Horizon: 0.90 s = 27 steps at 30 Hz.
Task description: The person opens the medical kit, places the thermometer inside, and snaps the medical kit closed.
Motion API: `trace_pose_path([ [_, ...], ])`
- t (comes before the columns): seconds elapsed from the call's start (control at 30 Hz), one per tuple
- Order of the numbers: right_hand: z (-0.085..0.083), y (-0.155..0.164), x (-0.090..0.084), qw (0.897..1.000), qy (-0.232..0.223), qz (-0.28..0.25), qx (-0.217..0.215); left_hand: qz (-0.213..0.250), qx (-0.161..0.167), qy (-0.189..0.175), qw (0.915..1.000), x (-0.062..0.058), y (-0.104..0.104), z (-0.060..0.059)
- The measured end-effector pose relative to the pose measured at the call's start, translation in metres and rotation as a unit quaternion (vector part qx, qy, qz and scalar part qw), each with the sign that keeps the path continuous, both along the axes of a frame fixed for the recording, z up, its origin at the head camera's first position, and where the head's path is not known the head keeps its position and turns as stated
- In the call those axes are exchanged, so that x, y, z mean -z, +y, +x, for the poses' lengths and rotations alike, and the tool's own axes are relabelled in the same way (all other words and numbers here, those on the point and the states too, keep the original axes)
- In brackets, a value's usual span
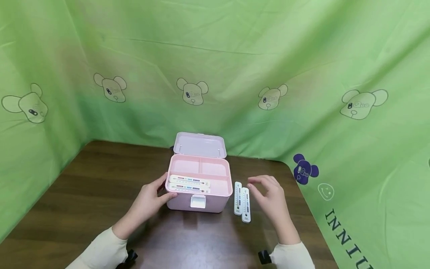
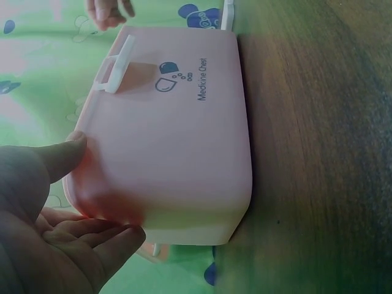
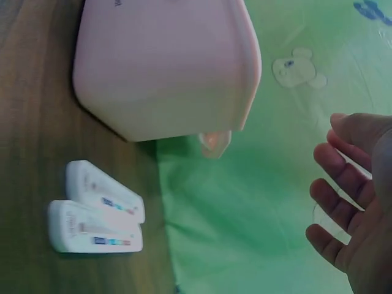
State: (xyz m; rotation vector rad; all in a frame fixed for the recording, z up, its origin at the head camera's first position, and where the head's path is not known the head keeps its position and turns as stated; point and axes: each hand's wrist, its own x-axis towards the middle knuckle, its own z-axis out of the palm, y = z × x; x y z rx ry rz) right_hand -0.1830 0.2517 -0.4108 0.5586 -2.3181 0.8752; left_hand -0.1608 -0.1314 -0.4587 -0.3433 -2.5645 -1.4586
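Observation:
A pink medicine chest (image 1: 213, 203) stands on the table with its lid (image 1: 200, 145) tipped back. My left hand (image 1: 150, 200) holds its front left corner, thumb on the front rim and fingers along the side wall (image 2: 184, 236). Inside, two white thermometers (image 1: 189, 181) lie side by side in the long front compartment. To the right of the chest, two more thermometers, one on the left (image 1: 237, 198) and one on the right (image 1: 246, 204), lie on the tabletop. My right hand (image 1: 271, 196) hovers just right of these, fingers loosely bent and holding nothing (image 3: 361, 196).
Two smaller compartments (image 1: 184, 166) sit behind the long one in the chest. A white latch (image 1: 198, 201) hangs on the front. The brown wooden table (image 1: 111, 175) meets a green printed curtain (image 1: 228, 123) at the back and sides.

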Motion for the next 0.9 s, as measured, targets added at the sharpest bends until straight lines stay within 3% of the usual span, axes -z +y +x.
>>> trace_pose_path([
  [0.47, 0.028, 0.010, 0.057, 0.988, -0.098, -0.020, 0.114, -0.007, -0.001, -0.006, 1.0000, -0.002, 0.000, 0.001],
  [0.7, 0.039, 0.002, 0.074, 0.974, -0.140, -0.066, 0.167, -0.008, -0.001, -0.004, 1.0000, -0.002, 0.000, 0.000],
  [0.9, 0.044, 0.000, 0.087, 0.961, -0.175, -0.051, 0.209, -0.001, 0.001, -0.006, 1.0000, -0.002, 0.000, 0.001],
])
